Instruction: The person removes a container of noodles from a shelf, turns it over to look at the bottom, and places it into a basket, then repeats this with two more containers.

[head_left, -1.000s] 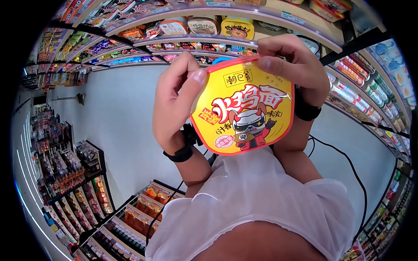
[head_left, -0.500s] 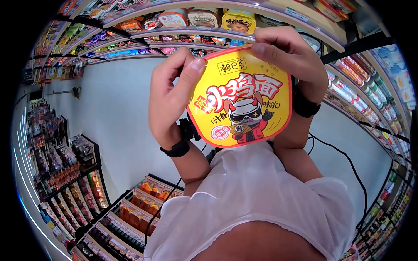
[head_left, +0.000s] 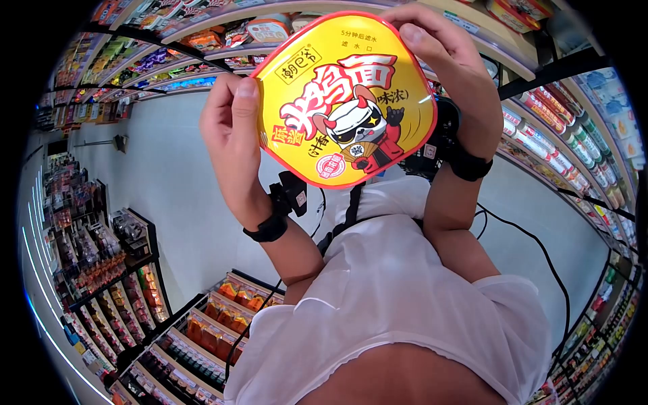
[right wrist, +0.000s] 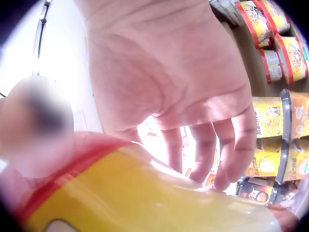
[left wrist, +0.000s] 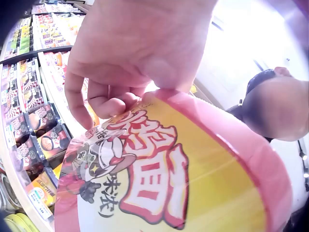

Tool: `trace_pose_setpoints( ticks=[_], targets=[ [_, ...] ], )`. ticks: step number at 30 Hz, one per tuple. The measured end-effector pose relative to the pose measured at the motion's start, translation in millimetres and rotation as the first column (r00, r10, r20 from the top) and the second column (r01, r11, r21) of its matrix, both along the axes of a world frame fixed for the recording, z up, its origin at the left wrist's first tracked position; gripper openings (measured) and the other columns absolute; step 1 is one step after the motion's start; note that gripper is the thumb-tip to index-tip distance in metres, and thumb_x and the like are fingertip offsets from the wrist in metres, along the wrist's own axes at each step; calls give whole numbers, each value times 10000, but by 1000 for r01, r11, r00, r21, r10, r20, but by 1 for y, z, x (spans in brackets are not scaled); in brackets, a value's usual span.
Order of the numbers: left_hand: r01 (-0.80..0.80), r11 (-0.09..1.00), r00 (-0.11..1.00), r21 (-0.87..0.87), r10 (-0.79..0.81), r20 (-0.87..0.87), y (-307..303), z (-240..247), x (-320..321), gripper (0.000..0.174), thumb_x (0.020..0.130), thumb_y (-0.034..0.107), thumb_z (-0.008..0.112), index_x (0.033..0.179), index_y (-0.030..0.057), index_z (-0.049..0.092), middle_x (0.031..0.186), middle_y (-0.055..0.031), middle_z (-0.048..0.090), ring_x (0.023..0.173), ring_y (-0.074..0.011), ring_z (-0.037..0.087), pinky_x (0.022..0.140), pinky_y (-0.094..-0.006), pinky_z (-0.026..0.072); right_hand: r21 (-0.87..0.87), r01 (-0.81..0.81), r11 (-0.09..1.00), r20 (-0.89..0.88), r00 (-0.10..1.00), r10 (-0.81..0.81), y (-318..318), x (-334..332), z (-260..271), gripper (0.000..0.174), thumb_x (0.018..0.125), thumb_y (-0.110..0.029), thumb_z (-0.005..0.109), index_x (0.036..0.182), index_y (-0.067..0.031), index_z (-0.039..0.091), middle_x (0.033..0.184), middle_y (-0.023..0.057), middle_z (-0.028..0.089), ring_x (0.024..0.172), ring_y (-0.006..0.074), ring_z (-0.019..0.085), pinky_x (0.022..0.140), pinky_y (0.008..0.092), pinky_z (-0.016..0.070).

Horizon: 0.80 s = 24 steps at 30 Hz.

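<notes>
Both hands hold a tub of instant noodles up in front of the chest. Its yellow lid (head_left: pixel 351 101), edged in red, faces the head camera and shows a cartoon dog in sunglasses. My left hand (head_left: pixel 233 135) grips the left edge, thumb on the rim. On the upper right edge my right hand (head_left: pixel 459 74) has its thumb at the rim, with its other fingers reaching over behind. In the left wrist view curled fingers show beyond the tub (left wrist: pixel 207 169); in the right wrist view several fingers extend past the tub (right wrist: pixel 145 188). The underside is hidden.
Shelves of packaged food curve across the top and right, with noodle tubs (head_left: pixel 266 28) just beyond the hands. Similar red-rimmed tubs (right wrist: pixel 292 55) stand stacked in the right wrist view. A low rack (head_left: pixel 209 331) is at lower left. A black cable (head_left: pixel 543 253) hangs at right.
The tub has moved up and left and turned counter-clockwise. My left hand has shifted left along the rim, and my right hand has risen, so the hands are farther apart.
</notes>
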<state>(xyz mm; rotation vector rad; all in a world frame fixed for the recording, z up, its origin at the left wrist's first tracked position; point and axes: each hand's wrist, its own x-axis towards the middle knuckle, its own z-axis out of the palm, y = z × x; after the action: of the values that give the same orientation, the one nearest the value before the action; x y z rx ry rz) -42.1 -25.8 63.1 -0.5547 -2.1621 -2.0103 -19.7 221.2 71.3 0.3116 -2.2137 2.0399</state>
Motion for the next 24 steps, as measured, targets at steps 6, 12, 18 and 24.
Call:
trace_pose_setpoints(
  ticks=[6,12,18,24],
  targets=[
    [-45,997,999,61,45,6,0,-4,-4,275,933,258,563,785,42,478,705,42,463,629,-14,370,548,-165,302,-152,-116,982,-22,993,114,1,1,0,360,876,-176,556,1176,20,522,1050,82,584,961,119,544,852,246,441],
    [-79,991,997,104,77,31,6,-2,-4,276,933,254,562,780,41,475,710,38,461,637,-19,368,559,-168,307,-150,-106,983,3,994,107,3,0,-1,407,864,-180,577,1203,33,507,1096,88,582,994,121,542,878,253,438],
    [-106,994,993,23,107,-49,8,-4,-8,285,962,270,500,795,43,457,725,30,481,643,-8,438,558,-167,369,-209,-53,977,19,998,58,3,-2,-3,377,863,-167,588,1175,41,546,1068,73,603,940,102,559,831,230,455],
    [-99,995,994,35,100,-44,12,-5,-6,276,976,262,469,804,48,440,728,26,475,654,-4,474,564,-169,407,-174,21,985,-83,996,-36,2,-4,-4,312,871,-121,579,1137,41,582,1050,71,614,917,104,567,798,221,462]
  ],
)
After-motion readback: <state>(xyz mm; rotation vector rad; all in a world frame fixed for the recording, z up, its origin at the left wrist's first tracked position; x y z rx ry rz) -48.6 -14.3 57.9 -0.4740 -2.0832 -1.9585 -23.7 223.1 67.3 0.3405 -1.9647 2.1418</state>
